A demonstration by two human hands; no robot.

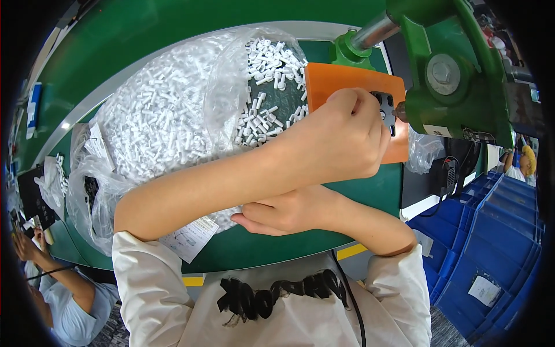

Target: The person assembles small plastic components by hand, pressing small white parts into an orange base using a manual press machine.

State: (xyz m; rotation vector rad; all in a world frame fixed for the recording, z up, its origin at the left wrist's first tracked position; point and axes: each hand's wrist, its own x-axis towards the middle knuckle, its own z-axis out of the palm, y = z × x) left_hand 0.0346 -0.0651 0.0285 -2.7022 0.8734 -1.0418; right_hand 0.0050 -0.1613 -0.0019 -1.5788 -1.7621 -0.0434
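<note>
Just beyond the fingers of the left hand (355, 136), a dark grey slotted plate (386, 110) sits against the face of a bright orange rectangular slab (332, 81). The left hand is bent in, its fingers curled toward the slotted plate; its fingertips are hidden behind the knuckles, so whether it grasps the plate or only touches it cannot be told. To the right of that hand stands a heavy green metal press (474, 104) with a large bolt, its short dark tip close beside the slotted plate.

Below the left hand, the right hand (283, 214) crosses under the left forearm, its fingers loosely folded over the green bench (254, 251); its palm is out of sight, so I cannot tell whether it holds anything. Left of both hands lies a big clear plastic bag (162, 110) packed with small white plastic pegs. More loose white pegs (277, 63) spread at the bag's mouth, up and left of the left hand and near the slab. Just left of and below the right hand is a white paper slip (191, 237). Right of the left hand, past the slab's edge, sits crumpled clear plastic film (425, 151); farther right and lower are stacked blue plastic crates (491, 231).
</note>
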